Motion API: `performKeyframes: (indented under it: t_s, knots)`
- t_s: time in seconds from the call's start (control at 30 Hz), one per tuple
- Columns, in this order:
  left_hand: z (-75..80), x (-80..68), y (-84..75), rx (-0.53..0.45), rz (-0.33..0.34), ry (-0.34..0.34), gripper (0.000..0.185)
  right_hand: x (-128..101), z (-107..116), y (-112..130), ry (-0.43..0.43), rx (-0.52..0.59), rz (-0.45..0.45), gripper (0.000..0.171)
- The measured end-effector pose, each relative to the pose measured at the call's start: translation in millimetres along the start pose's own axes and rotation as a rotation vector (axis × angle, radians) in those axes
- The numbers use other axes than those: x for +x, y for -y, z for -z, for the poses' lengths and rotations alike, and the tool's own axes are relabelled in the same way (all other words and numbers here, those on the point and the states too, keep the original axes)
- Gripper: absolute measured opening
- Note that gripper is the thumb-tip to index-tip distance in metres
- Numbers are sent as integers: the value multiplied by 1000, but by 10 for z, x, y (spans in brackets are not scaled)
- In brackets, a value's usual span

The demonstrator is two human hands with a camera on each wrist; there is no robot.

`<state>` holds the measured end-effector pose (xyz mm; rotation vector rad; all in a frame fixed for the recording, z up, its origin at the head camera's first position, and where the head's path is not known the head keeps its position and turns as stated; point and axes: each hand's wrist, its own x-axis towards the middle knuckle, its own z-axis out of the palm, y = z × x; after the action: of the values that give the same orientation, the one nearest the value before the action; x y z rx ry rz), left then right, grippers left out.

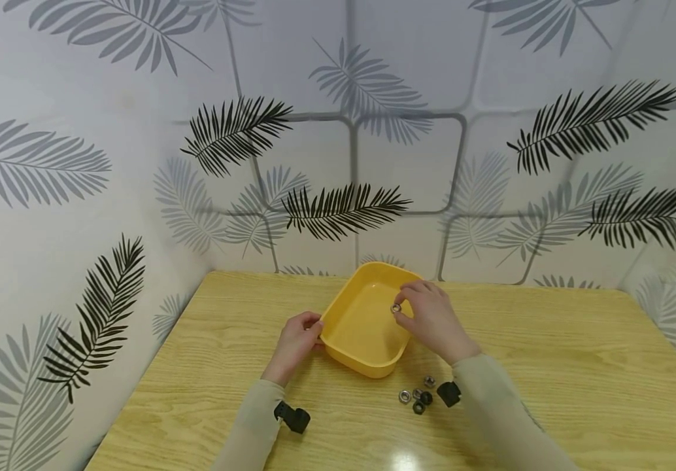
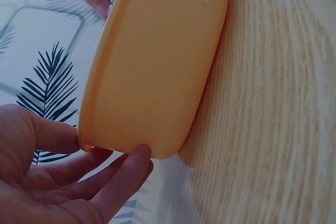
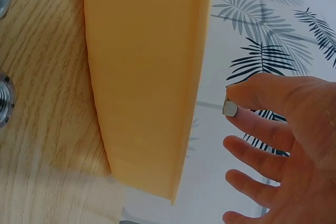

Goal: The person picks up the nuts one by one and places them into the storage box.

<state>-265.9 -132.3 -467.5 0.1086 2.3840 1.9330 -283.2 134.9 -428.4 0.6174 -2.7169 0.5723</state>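
Note:
A yellow plastic bin sits on the wooden table, and no nut shows on its visible floor. My left hand grips its left side, with the thumb at the rim and fingertips against the outer wall in the left wrist view. Over the bin's right part, my right hand pinches a silver hex nut between thumb and index finger. In the right wrist view that nut appears edge-on above the rim, the other fingers spread apart.
Several loose nuts, silver and black, lie on the table in front of the bin, among them a silver nut and a black nut. A leaf-patterned wall rises behind the wooden table. Each wrist wears a black camera.

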Motion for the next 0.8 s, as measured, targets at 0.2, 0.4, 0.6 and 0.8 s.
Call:
performKeyframes:
  t_s: [0.2,0.4,0.6,0.8]
  knots:
    - [14,36,75,10,-1,-18,28,59,-72,10,19,-6,4,16]
    - [34,20,59,11,-5,-28,27,114,-120,54,33,-2,5,15]
    - [47,30,56,4,-13,-34,28,180,-174,78,32,-7,25,14]
    - [37,33,78,25,-15,-16,28,213,-243,67,25,-27,53,13]
